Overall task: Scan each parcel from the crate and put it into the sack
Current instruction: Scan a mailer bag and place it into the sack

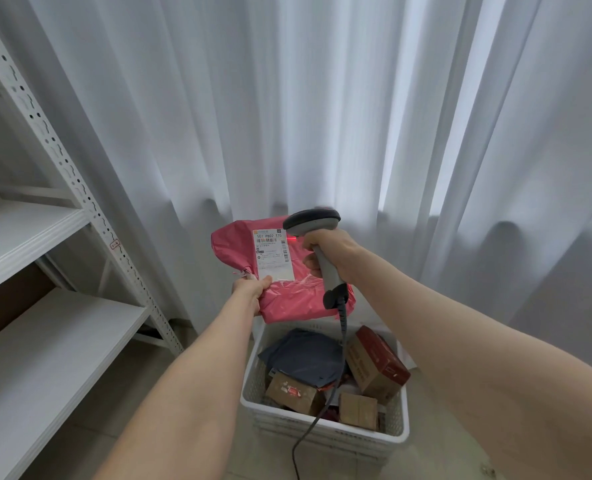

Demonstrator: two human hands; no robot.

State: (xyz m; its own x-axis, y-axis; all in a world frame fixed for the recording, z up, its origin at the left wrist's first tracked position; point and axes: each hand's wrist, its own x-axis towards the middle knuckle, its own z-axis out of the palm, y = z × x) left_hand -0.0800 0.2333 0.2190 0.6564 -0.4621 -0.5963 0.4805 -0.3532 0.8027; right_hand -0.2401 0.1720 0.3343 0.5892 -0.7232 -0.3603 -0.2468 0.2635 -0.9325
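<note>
My left hand (250, 289) grips the lower left edge of a pink plastic-bag parcel (287, 299), held up above the crate with its white shipping label (273, 254) facing me. My right hand (332, 252) grips the handle of a grey barcode scanner (313, 221), whose head points at the label from the right. A red scan light glows at the label's right edge. Below stands the white perforated crate (325, 429), holding several parcels: a dark blue bag (305, 355), a red-topped cardboard box (377, 365) and small brown boxes. No sack is in view.
A white metal shelf rack (55, 258) stands to the left with bare boards. White curtains (287, 98) hang behind the crate. The scanner's black cable (318, 410) trails down across the crate to the floor.
</note>
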